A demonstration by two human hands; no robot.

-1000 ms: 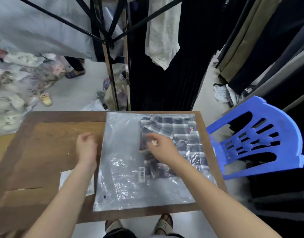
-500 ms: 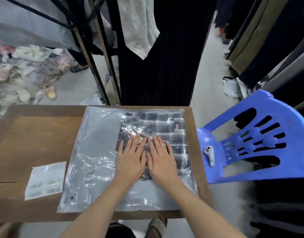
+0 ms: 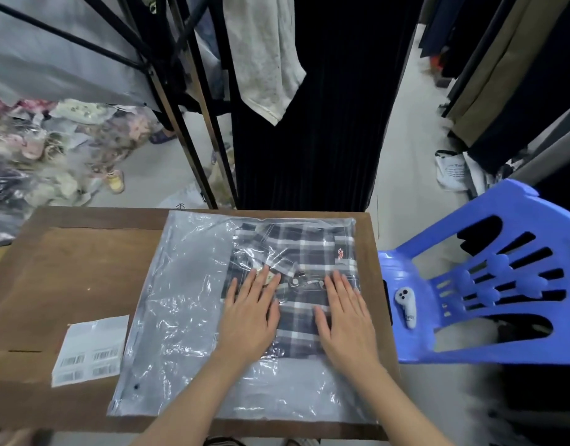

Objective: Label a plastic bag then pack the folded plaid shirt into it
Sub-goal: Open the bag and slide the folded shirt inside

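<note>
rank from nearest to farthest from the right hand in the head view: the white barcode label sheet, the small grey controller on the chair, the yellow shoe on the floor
Measured from the right hand, flat on the bagged plaid shirt:
1. Small grey controller, just to its right on the blue plastic chair seat.
2. White barcode label sheet, far left on the brown wooden table, beyond the left hand.
3. Yellow shoe, on the floor past the table's far left side.

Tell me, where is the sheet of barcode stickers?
In the head view, the sticker sheet lies flat on the wooden table, just left of the plastic bag and well left of the left hand.
</note>
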